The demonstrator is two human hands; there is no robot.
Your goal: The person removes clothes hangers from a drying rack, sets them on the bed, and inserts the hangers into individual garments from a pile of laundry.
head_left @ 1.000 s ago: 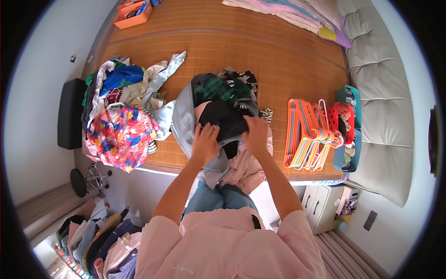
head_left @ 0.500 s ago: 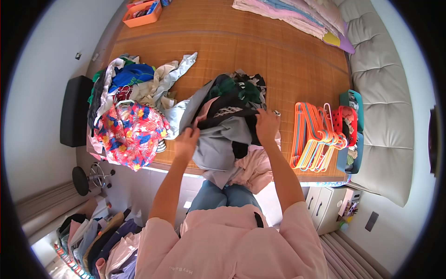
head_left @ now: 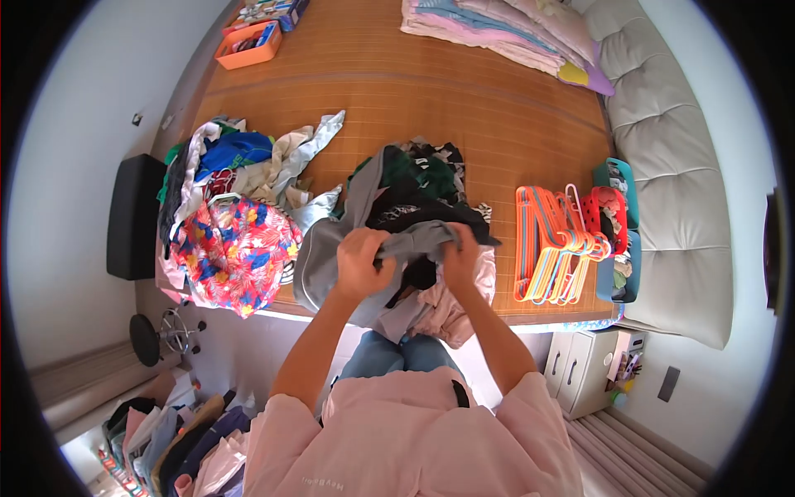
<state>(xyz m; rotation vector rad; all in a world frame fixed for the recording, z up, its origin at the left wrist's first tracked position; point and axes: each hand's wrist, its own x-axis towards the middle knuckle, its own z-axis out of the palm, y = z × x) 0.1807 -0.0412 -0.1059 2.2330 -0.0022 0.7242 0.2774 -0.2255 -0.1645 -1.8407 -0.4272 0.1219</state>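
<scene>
A grey garment [head_left: 327, 261] lies at the near side of the bed, partly draped over a mixed pile of clothes [head_left: 418, 178] in black, dark green and pink. My left hand [head_left: 362, 263] is closed on the grey cloth at its middle. On the right, my right hand [head_left: 460, 253] grips another part of the same garment, so a strip of it stretches between both hands. Just below lies a pale pink garment [head_left: 468, 302], hanging toward the bed's front edge. What kind of garment the grey one is cannot be made out.
At left is another clothes heap with a floral shirt [head_left: 240, 253] on a hanger. Colourful hangers [head_left: 551, 244] lie at right, beside baskets [head_left: 633, 195] of small clothes. An orange bin [head_left: 248, 50] and folded bedding [head_left: 497, 29] sit at the far side. More clothes hang lower left.
Both hands have drawn closer together, the left moving right and the right moving slightly left and down. The grey cloth is now gathered between them. The view has shifted slightly.
</scene>
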